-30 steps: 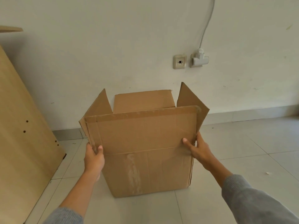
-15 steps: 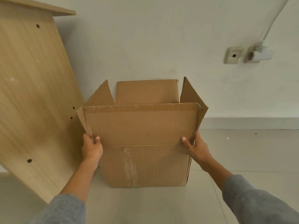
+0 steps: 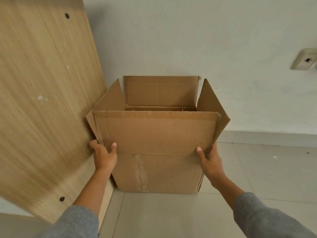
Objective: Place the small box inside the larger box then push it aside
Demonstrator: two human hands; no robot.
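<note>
Cardboard larger box (image 3: pixel 154 134) against wooden panel (image 3: pixel 42 100)

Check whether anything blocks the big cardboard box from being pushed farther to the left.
Yes. The wooden panel leans right beside the large box, whose left flap appears to meet it. The left hand sits wedged between box and panel; the right hand grips the opposite edge. The floor to the right looks open.

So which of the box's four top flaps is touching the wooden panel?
The left side flap of the brown cardboard box; the other three stand clear of the light wooden panel.
</note>
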